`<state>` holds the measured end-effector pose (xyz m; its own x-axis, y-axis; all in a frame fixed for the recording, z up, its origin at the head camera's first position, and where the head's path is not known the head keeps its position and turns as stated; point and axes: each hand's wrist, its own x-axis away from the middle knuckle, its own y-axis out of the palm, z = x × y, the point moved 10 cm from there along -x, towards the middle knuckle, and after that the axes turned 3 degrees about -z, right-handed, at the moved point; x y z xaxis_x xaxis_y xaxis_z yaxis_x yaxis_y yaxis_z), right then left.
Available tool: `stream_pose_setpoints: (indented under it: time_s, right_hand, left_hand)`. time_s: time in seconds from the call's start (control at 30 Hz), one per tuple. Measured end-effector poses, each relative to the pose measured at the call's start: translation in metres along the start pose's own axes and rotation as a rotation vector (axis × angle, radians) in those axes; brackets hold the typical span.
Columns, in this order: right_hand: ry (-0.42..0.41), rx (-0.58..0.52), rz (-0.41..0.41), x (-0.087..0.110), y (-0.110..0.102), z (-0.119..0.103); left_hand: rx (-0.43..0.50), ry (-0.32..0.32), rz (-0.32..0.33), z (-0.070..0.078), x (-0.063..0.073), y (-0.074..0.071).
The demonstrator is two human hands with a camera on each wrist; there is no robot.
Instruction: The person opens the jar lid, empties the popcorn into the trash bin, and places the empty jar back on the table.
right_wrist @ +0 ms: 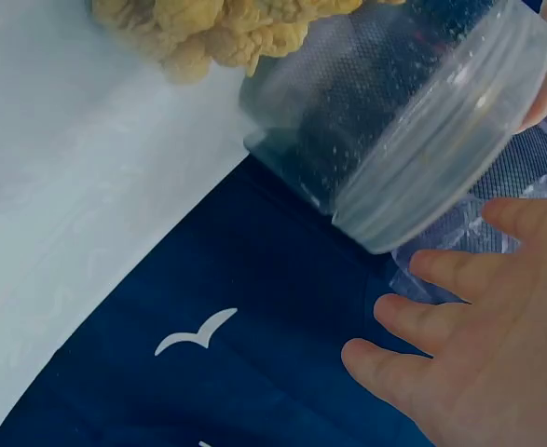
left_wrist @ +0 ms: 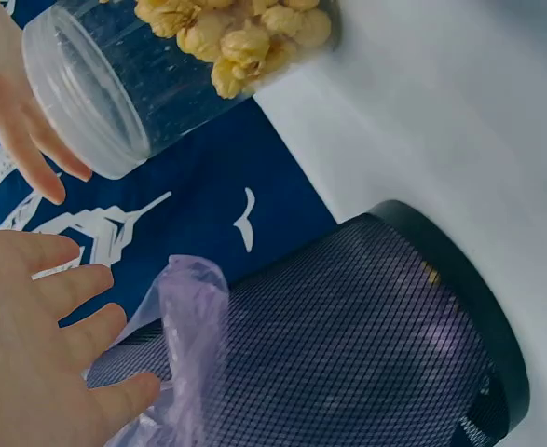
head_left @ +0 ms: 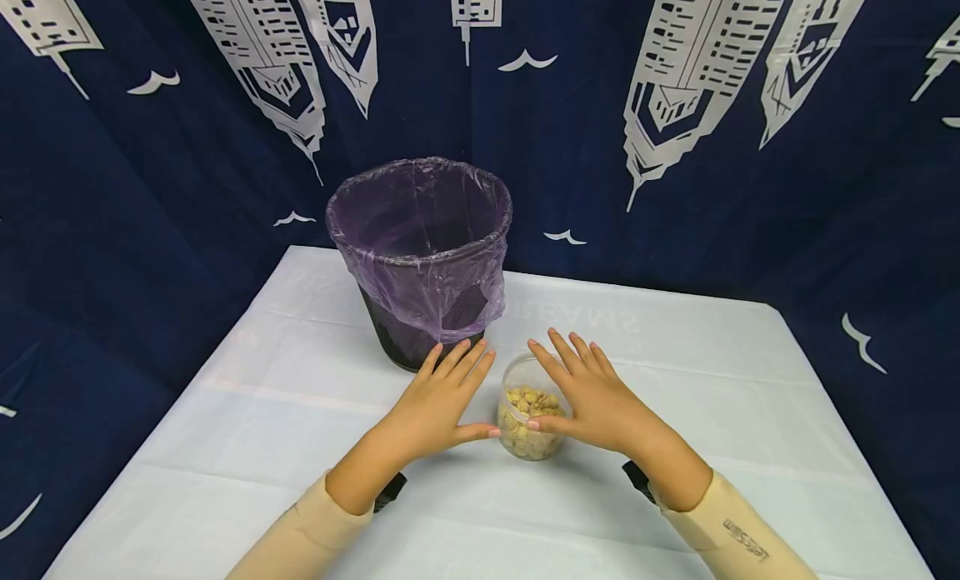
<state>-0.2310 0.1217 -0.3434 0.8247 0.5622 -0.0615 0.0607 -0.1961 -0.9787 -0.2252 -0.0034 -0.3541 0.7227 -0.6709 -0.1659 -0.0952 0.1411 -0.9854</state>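
Observation:
A clear plastic jar stands upright on the table, partly filled with popcorn, its threaded rim uncovered. On its left is my left hand, palm down with fingers straight and spread, the thumb tip close beside the jar wall. My right hand is on the other side, fingers also spread, its thumb overlapping the jar in the head view. Both hands hold nothing. In the left wrist view the popcorn shows through the jar wall, and my left hand has its fingers extended.
Behind my left hand stands a black mesh wastebasket lined with a translucent purple bag. A white cloth covers the table. At the back hangs a navy curtain printed with white buildings and birds.

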Motion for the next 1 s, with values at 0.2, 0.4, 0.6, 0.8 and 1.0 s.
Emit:
stream_pose_setpoints:
  time_s: [0.2, 0.4, 0.6, 0.8, 1.0]
  right_hand:
    - [-0.014, -0.013, -0.014, -0.006, 0.008, -0.004]
    - [-0.011, -0.005, -0.021, -0.01, 0.015, -0.004]
    - [-0.012, -0.019, -0.018, -0.012, 0.018, -0.003]
    - [-0.024, 0.001, 0.026, -0.014, 0.013, -0.006]
    - [-0.021, -0.015, 0.08, -0.013, 0.008, -0.008]
  left_hand:
    - [0.0, -0.009, -0.005, -0.001, -0.002, 0.006]
    - [0.032, -0.026, -0.026, -0.003, -0.004, 0.016]
    - [0.064, -0.027, -0.045, 0.0, -0.004, 0.024]
    - [0.064, -0.017, -0.053, 0.005, -0.004, 0.031]
    - [0.065, -0.018, -0.066, 0.009, -0.004, 0.033]
